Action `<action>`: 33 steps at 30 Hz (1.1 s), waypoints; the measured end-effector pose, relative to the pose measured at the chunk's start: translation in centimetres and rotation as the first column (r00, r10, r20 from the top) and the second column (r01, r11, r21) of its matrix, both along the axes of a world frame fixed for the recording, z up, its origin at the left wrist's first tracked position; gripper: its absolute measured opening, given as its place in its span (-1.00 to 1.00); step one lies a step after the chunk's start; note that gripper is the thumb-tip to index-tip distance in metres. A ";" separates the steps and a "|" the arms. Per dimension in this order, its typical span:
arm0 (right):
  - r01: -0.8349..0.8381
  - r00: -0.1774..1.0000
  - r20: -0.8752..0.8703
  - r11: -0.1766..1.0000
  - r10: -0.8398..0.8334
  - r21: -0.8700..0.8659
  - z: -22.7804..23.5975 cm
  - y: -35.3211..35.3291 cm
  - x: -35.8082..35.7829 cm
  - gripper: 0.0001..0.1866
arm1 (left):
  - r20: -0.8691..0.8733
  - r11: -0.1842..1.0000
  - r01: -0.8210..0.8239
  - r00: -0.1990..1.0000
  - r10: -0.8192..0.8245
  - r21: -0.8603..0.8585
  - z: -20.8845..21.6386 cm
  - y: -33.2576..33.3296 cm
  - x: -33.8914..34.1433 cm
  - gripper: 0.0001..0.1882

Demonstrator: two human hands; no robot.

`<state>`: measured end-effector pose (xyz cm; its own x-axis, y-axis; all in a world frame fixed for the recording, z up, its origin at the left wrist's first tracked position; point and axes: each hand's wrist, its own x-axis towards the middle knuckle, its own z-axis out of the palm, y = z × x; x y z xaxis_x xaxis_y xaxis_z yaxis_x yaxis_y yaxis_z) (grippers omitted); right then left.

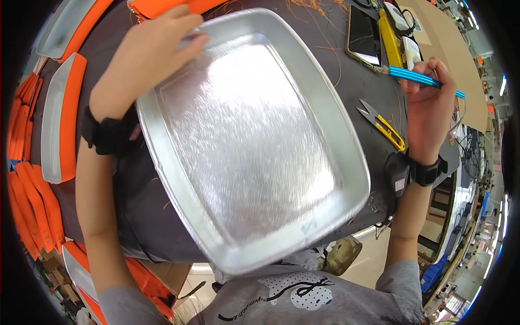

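A rectangular silver metal tray (249, 146) with rounded corners fills the middle of the view, its shiny inside facing up. My left hand (157, 54) is closed on its upper left rim, fingertips reaching over the edge. The underside of the grip is hidden. My right hand (430, 103) is off to the right, apart from the tray. Pinched in its fingers is a slim shiny blue pen-shaped tool (414, 76), its tip pointing left toward a phone (363, 38). Yellow-handled thread snips (383, 125) lie on the dark table between the tray and my right hand.
Orange-and-grey curved pieces (62, 119) and stacks of orange strips (35, 203) line the left side. Orange thread scraps (314, 11) litter the far table. Beside the phone are a yellow tool (391, 38) and white devices (411, 51), next to cardboard (455, 59).
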<state>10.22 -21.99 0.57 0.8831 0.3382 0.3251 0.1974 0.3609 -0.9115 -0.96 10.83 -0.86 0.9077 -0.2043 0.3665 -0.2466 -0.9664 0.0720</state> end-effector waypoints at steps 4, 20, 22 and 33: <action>0.078 0.997 0.001 0.987 -0.078 -0.143 -1.0 0.4 0.4 -0.79 | -0.038 0.973 -0.226 0.973 0.228 0.037 3.2 0.6 -0.5 -0.80; 0.296 0.930 -0.220 0.955 -0.295 -0.031 -3.4 -0.6 4.5 -0.79 | -0.318 0.983 -0.133 0.944 0.086 -0.130 3.7 3.6 -2.3 -0.59; 0.283 0.937 -0.202 0.959 -0.284 -0.033 -3.5 -1.2 4.8 -0.78 | -0.513 0.987 -0.117 0.857 0.045 -0.109 2.3 3.5 -1.5 -0.43; 0.242 0.960 -0.180 0.959 -0.215 0.146 -2.2 -2.5 5.2 -0.81 | -0.378 0.701 -0.336 0.920 0.102 -0.629 7.8 4.1 -7.8 -0.53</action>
